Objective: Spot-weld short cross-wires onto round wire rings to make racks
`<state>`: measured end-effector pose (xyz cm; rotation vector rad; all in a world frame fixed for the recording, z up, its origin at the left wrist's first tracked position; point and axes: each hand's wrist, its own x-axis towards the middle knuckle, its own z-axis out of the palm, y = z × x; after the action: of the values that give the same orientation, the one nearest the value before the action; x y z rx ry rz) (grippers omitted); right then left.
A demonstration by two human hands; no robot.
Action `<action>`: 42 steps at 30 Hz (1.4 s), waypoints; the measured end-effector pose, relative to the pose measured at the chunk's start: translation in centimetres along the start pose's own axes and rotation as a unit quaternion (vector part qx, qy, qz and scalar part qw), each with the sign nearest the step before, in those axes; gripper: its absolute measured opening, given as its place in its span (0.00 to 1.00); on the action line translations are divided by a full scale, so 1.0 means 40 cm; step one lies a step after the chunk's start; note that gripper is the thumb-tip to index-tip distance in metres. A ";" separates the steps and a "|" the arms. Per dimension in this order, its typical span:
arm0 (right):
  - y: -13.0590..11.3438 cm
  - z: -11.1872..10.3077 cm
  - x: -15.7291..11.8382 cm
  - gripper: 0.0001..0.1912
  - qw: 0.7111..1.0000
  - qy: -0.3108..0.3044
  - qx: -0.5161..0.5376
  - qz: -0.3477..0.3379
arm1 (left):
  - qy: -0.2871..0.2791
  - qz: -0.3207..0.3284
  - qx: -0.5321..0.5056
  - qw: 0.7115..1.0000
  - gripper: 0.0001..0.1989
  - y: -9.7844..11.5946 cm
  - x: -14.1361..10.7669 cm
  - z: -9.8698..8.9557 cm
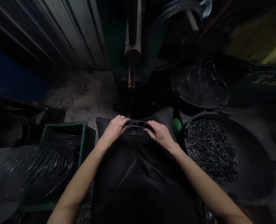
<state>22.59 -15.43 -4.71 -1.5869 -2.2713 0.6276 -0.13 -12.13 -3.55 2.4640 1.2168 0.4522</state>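
Between my two hands is a round wire rack, seen nearly edge-on above my lap. My left hand is closed on its left side, fingers over the rim. Its right side is gripped by my right hand, thumb below and fingers on top. Thin wires run across from hand to hand, with a short crosspiece in the middle. A black apron covers my lap beneath the rack. Just beyond stands a dark machine with a cylindrical metal head; its lower part is lost in shadow.
At left, a green crate holds many similar wire pieces. To the right, a large black basin contains short metal pieces. Behind it sits another basin with loose wire. A green round object is near my right knee.
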 end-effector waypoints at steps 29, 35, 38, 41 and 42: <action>0.011 -0.056 0.055 0.20 0.978 -0.117 -0.167 -0.044 | -0.002 -0.016 0.036 0.999 0.12 0.002 0.001 0.002; 0.015 -0.043 0.043 0.21 0.982 -0.096 -0.156 -0.045 | 0.020 -0.013 0.019 1.000 0.11 0.003 -0.002 0.004; 0.019 -0.030 0.026 0.23 0.987 -0.076 -0.137 -0.042 | 0.023 -0.013 -0.005 1.000 0.11 0.007 -0.005 0.008; 0.019 -0.020 0.008 0.23 0.990 -0.063 -0.113 -0.046 | 0.026 -0.017 -0.035 0.999 0.12 0.016 -0.016 -0.007; 0.018 -0.017 0.001 0.23 0.992 -0.060 -0.104 -0.049 | 0.037 -0.025 -0.049 0.998 0.14 0.020 -0.025 -0.019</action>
<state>23.47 -15.05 -4.47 -1.5544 -2.5588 0.4850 -0.48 -13.27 -2.64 2.3482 1.2506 0.5816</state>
